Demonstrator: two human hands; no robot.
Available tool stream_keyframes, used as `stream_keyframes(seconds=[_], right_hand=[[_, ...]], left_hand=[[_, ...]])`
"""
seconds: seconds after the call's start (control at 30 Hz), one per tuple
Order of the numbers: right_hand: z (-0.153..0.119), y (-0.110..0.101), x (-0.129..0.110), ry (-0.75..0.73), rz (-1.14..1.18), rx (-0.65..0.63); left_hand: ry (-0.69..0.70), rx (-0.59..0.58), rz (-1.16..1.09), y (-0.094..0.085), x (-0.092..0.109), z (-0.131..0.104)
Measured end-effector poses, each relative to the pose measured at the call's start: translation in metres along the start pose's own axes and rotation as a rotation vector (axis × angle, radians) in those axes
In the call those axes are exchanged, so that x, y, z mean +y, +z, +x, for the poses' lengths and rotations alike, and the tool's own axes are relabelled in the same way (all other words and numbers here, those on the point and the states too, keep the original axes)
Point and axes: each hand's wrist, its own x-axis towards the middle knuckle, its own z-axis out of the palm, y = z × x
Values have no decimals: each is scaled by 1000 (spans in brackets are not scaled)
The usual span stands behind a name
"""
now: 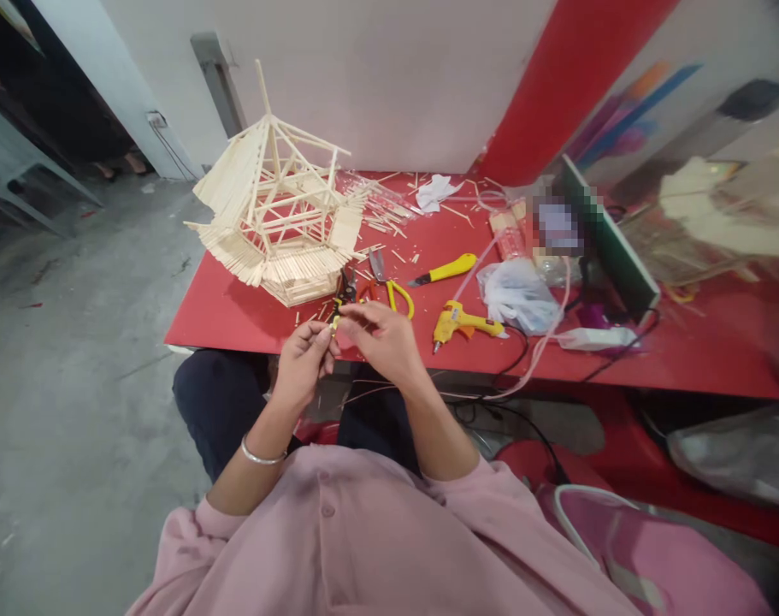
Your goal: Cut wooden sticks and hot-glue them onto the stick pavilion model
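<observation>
My left hand (304, 359) is closed, thumb and fingers pinching a small yellowish piece (335, 324) whose kind is too small to make out. Fingers bent, my right hand (386, 342) meets it from the other side with its tips at the same piece. Both hands are over the front edge of the red table (228, 312). Just beyond them stands a model house of thin wooden sticks (280, 214), its roof partly covered. Yellow-handled scissors (392, 291) and black pliers (345, 287) lie right behind my fingers.
To the right are a yellow utility knife (450, 269), a yellow glue gun (461, 323) with its cable, and a white plastic bag (517, 295). Loose sticks (386, 210) are scattered behind the model. A green board (610, 244) stands upright further right.
</observation>
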Motion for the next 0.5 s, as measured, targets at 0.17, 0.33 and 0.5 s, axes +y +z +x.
stream_keyframes(seconds=[0.17, 0.33, 0.5], right_hand=[[-7, 13, -8, 113, 165, -42], [-6, -36, 24, 193, -201, 91], [-16, -118, 84, 451, -1056, -118]], left_hand=[[-100, -149, 17, 3, 1, -5], [-109, -93, -19, -1, 6, -4], [-61, 37, -111, -4, 26, 2]])
